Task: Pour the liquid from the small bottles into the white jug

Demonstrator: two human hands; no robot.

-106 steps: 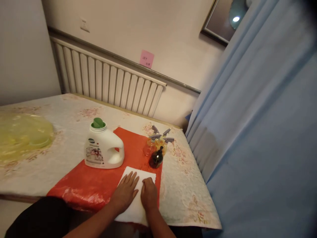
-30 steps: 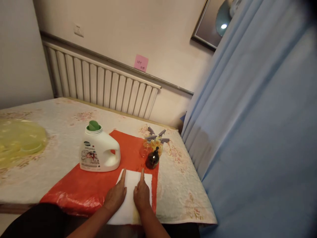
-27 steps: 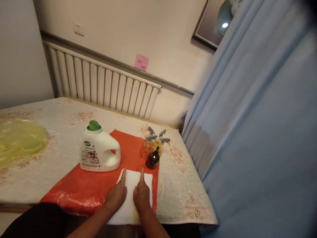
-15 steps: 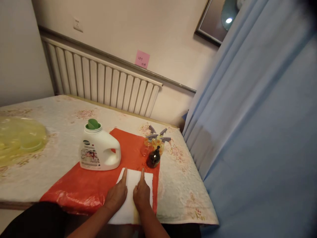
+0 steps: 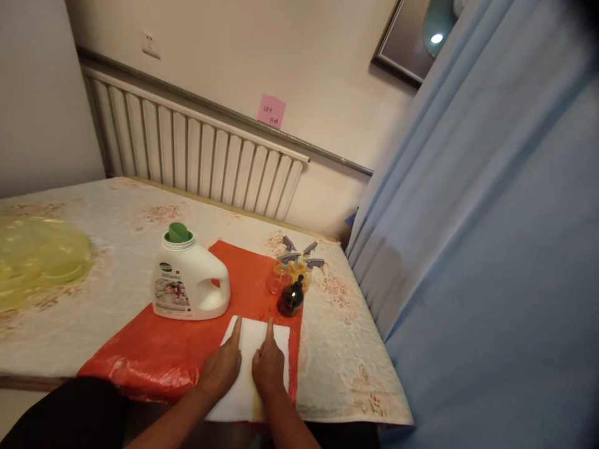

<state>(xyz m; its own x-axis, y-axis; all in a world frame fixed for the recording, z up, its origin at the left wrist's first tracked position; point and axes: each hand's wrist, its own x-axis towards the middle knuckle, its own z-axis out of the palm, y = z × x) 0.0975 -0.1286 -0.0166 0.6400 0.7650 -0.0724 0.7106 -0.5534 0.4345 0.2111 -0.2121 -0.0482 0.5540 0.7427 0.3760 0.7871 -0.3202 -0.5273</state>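
A folded white cloth lies at the front edge of the red plastic sheet. My left hand rests on its left side, index finger stretched forward and the other fingers curled under. On the right side of the cloth lies my right hand, its index finger pointing the same way. Neither hand visibly holds anything. Beyond the left hand stands a large white detergent jug with a green spout and no cap on. A small dark pump bottle sits just past the right fingertip.
Several spray bottles with grey triggers cluster behind the pump bottle, among them a clear one. A yellow translucent plastic bag lies at left on the floral cover. Blue curtains hang at right; a radiator lines the wall.
The view has shifted very slightly. My hands, the cloth and the bottles keep the same places.
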